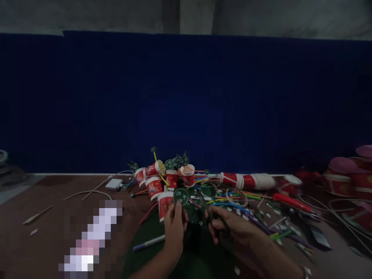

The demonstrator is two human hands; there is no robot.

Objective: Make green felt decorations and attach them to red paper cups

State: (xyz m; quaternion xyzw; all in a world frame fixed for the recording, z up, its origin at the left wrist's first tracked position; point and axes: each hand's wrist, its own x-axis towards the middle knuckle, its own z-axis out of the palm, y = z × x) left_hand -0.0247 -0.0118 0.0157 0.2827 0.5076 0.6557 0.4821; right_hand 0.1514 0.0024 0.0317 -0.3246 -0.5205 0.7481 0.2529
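Note:
Near the middle of the table, my left hand (175, 221) pinches a round dark green paper disc (180, 196) with pale markings, held upright in front of a red paper cup (165, 203). To its right, my right hand (222, 224) is closed around the handles of dark scissors (203, 199), whose blades point up and left toward the disc without visibly touching it. Dark green paper (151, 236) lies under my hands, with a white and purple pen (149, 243) on it beside my left forearm.
Red paper cups (153, 186) cluster behind my left hand. Colored sticks (238, 205) and paper scraps spread to the right, near a red-handled tool (293, 203) and a stacked row of cups (232, 179). A white box (114, 184) sits left. A blue partition (186, 104) stands behind.

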